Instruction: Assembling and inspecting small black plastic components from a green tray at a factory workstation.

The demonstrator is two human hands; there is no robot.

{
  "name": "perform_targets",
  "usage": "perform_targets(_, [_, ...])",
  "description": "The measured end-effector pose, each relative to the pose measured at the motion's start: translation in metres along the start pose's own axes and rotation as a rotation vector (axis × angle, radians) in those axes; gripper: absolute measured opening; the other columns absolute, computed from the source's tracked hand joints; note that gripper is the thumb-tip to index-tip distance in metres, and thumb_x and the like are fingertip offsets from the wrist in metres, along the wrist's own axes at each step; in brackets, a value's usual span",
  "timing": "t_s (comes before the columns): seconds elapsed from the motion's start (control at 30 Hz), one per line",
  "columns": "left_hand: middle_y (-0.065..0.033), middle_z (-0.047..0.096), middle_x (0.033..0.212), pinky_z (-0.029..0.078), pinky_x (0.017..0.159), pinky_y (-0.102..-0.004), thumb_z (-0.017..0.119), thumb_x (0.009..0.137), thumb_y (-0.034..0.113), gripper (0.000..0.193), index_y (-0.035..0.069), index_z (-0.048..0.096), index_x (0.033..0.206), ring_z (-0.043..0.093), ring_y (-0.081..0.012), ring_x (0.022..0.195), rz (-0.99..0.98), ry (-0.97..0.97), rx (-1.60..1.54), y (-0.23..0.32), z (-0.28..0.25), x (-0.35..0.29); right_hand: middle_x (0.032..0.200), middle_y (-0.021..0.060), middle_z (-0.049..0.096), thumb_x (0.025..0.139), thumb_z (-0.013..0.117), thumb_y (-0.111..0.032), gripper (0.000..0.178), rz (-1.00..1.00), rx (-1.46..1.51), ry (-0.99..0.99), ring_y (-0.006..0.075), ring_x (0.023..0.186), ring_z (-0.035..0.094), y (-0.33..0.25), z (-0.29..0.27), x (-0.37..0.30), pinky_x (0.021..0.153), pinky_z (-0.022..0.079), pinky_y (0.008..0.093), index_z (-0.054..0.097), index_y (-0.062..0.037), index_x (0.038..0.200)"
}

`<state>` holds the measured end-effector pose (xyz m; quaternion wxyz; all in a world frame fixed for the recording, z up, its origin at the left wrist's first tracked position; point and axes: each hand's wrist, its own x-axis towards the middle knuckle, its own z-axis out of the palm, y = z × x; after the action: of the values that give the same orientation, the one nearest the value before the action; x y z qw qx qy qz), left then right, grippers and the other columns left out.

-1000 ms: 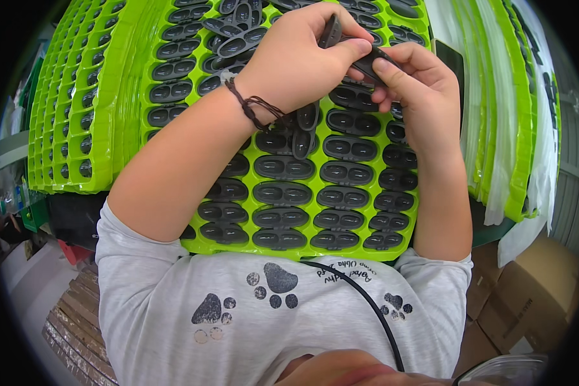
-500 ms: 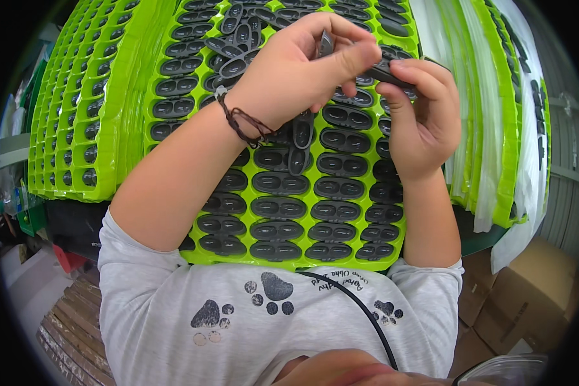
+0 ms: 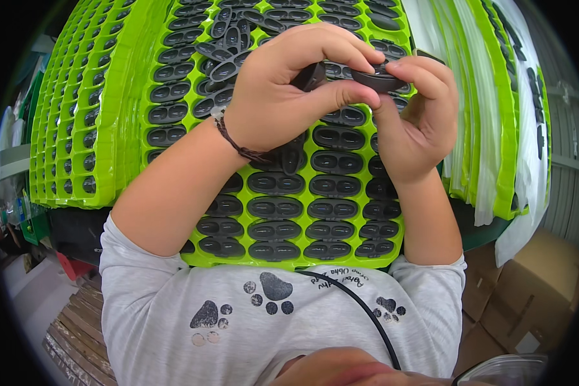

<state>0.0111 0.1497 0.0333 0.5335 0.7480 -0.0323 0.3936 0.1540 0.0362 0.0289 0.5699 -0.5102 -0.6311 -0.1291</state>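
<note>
Above the green tray (image 3: 392, 254), both my hands hold one dark grey, oval plastic piece (image 3: 378, 82) by its ends. My left hand (image 3: 280, 83) is closed on its left end, thumb below and fingertips above. Another dark piece (image 3: 310, 77) sits inside the curl of that hand, partly hidden by the thumb. My right hand (image 3: 421, 119) pinches the other end between thumb and index finger. Rows of similar pieces with twin hollows (image 3: 274, 207) fill the tray's pockets. Loose pieces (image 3: 230, 55) lie heaped on top beyond my left wrist; a few others show below it.
To the left stands a stack of green trays (image 3: 119, 148) with small dark parts in the top one. On the right are more green trays (image 3: 505, 161) layered with white sheets (image 3: 479, 154). Cardboard boxes (image 3: 534, 276) sit low at the right.
My left hand has turned and lowered slightly, its thumb and fingertips now around the piece's left end. The piece has come down and left, and lies more level.
</note>
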Motion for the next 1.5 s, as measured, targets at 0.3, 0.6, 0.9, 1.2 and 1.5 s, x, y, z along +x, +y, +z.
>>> perform_targets(0.3, [-0.0091, 0.061, 0.11, 0.05, 0.061, -0.0188, 0.072, 0.08, 0.0, 0.023, 0.003, 0.066, 0.102, 0.062, -0.0109, 0.085, 0.098, -0.114, 0.143, 0.005, -0.004, 0.008, 0.092, 0.0118, 0.062, 0.063, 0.077, 0.008, 0.033, 0.028, 0.084, 0.041, 0.0236, 0.08, 0.061, 0.007, -0.001, -0.002, 0.069, 0.05, 0.0304, 0.064, 0.0009, 0.093])
perform_targets(0.6, [-0.0092, 0.062, 0.107, 0.052, 0.065, -0.021, 0.071, 0.081, -0.001, 0.02, 0.003, 0.065, 0.099, 0.063, -0.0133, 0.088, 0.097, -0.066, 0.153, 0.0, 0.0, 0.002, 0.083, 0.0114, 0.064, 0.059, 0.075, 0.011, 0.034, -0.142, -0.029, 0.043, 0.0246, 0.077, 0.061, 0.006, 0.002, -0.004, 0.068, 0.051, 0.0325, 0.064, 0.0036, 0.091])
perform_targets(0.9, [-0.0151, 0.06, 0.117, 0.053, 0.086, -0.0307, 0.075, 0.075, -0.002, 0.026, 0.006, 0.067, 0.098, 0.063, -0.0212, 0.102, 0.139, -0.049, 0.093, 0.0, -0.002, 0.003, 0.098, 0.0125, 0.058, 0.063, 0.081, 0.005, 0.046, -0.043, 0.149, 0.2, 0.0232, 0.089, 0.058, 0.011, 0.003, -0.001, 0.076, 0.049, 0.0306, 0.056, -0.0012, 0.101])
perform_targets(1.2, [-0.0155, 0.06, 0.117, 0.051, 0.087, -0.0313, 0.079, 0.074, 0.002, 0.026, 0.008, 0.062, 0.093, 0.061, -0.0226, 0.103, 0.08, -0.099, 0.094, -0.004, -0.003, 0.001, 0.098, 0.0139, 0.06, 0.061, 0.082, 0.004, 0.042, 0.003, 0.115, 0.009, 0.0221, 0.085, 0.061, 0.014, -0.003, -0.003, 0.071, 0.053, 0.0289, 0.059, 0.0005, 0.096])
perform_targets(1.5, [-0.0094, 0.063, 0.11, 0.046, 0.085, -0.0286, 0.073, 0.081, 0.005, 0.033, 0.003, 0.065, 0.113, 0.059, -0.0184, 0.097, 0.024, -0.089, 0.185, -0.001, 0.002, 0.002, 0.093, 0.0135, 0.065, 0.063, 0.076, 0.008, 0.032, 0.016, 0.019, 0.044, 0.0229, 0.081, 0.064, 0.007, 0.001, -0.005, 0.071, 0.053, 0.0293, 0.063, 0.0022, 0.091])
